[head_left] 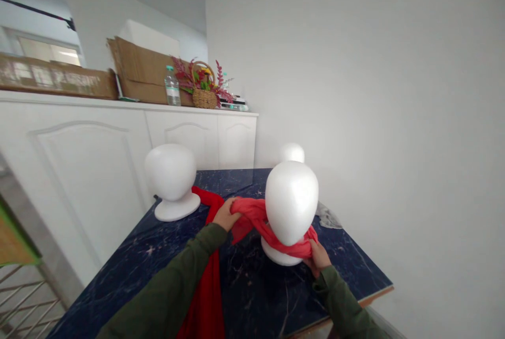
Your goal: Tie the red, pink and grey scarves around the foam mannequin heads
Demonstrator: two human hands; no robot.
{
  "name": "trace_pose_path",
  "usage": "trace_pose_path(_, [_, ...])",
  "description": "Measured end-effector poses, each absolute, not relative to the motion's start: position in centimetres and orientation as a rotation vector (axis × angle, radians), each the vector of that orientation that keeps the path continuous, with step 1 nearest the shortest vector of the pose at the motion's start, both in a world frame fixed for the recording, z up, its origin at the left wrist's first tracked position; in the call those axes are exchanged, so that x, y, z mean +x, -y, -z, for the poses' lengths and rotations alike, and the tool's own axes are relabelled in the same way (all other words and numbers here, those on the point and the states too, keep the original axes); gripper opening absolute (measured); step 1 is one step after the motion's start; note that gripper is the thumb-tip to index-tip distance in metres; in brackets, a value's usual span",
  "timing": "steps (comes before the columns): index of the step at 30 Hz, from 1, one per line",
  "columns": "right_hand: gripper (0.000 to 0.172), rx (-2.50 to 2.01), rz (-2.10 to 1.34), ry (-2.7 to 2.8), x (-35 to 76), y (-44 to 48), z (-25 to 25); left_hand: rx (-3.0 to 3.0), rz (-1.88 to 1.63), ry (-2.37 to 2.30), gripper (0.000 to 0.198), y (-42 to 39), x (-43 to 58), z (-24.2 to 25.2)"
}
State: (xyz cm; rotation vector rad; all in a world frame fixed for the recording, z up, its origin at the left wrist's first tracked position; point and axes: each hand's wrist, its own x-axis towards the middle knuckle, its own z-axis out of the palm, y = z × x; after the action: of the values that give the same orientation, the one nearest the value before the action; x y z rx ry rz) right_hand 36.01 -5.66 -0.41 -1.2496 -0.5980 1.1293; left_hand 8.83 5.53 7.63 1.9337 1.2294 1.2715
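A white mannequin head [292,199] stands upright on its round base near the right side of the table. A coral-red scarf [282,244] passes around the front of its neck. My left hand [226,215] is closed on the scarf to the left of the head, with a loose piece hanging below. At the right side of the neck, my right hand [317,259] grips the same scarf; some of its fingers are hidden. A darker red scarf [209,281] lies along the table beneath my left forearm, running back to a second mannequin head [171,176].
A third white head [292,152] stands behind the front one. Grey cloth [329,218] lies near the right edge of the dark blue marbled table [252,297]. A white cabinet [87,155] behind bears cardboard boxes [145,73], a bottle [172,87] and a flower basket [204,98].
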Motion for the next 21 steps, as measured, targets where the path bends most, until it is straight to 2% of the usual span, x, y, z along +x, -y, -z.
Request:
trace_pose_path(4, [0.039, -1.198, -1.257, 0.697, 35.2, 5.7, 0.7, 1.797, -1.374, -1.473, 0.041, -8.4, 7.0, -9.8])
trace_pose_path(8, [0.042, -1.229, -1.289, 0.801, 34.7, 5.5, 1.1, 1.729, -1.376, -1.636, 0.047, -10.0, 6.8, -9.6])
trace_pose_path(10, [0.041, -1.314, -1.193, 0.882, 34.8, 5.4, 1.1, 1.734, -1.322, -1.695, 0.051, -9.8, 7.2, -8.8])
trace_pose_path(16, [0.032, -1.740, -0.489, 1.132, 35.4, 5.6, 1.2, 2.011, -1.139, -1.594, 0.060, -3.4, 9.9, -4.6])
trace_pose_path(21, [0.033, -1.548, -0.518, 0.995, 35.6, 5.9, 1.7, 2.454, -0.638, -1.215, 0.048, 3.5, 11.9, -2.8])
